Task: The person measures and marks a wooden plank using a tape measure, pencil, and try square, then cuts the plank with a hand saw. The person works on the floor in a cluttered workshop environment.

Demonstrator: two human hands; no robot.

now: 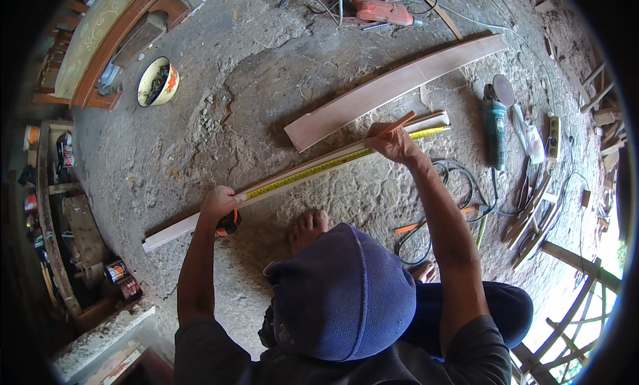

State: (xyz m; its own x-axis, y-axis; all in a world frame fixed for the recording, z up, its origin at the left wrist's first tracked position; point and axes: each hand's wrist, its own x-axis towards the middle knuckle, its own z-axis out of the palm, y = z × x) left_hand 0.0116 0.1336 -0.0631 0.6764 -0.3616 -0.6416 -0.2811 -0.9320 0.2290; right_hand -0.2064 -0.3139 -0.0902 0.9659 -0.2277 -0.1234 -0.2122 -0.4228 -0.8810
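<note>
Stretching along a slim, pale wooden strip (172, 233) on the rough grey floor (126, 159), a bright yellow tape blade (319, 167) with dark graduations lies straight, its case (228, 224) black with orange trim. The left hand (221, 202) grips the blade beside that case; the right hand (394, 143) pinches an orange-brown, pencil-like stick (403, 120) near the strip's right end.

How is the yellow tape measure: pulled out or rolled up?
Pulled out: its yellow blade stretches along the pale wooden strip, from the left hand past the right hand.
</note>
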